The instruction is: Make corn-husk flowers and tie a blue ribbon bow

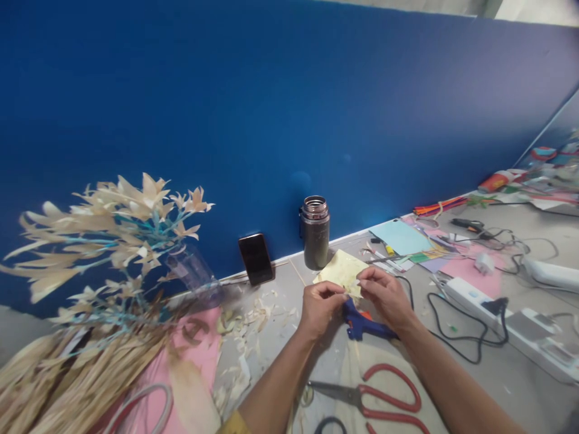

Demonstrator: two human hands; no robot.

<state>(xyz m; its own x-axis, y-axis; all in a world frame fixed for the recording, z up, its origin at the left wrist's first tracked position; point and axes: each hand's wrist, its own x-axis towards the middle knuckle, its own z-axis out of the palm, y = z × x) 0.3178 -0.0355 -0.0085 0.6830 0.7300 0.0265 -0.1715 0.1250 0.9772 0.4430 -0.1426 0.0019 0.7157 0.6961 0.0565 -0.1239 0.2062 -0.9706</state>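
L hand [321,307] & R hand [384,295] meet mid-table, fingertips pinched narrow on a small pale piece [351,292], too small to tell more. It sits just above the blue glue gun [364,327], in front of the yellow sheet [341,268]. Red scissors [375,398] lie nearer the person; flask [315,232] & phone [256,258] by the blue wall [271,108].

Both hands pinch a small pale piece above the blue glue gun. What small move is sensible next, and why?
Probably let the right hand release and pick up the blue glue gun, the left hand holding the small pale piece alone. The gun lies directly under both hands, within easy reach.
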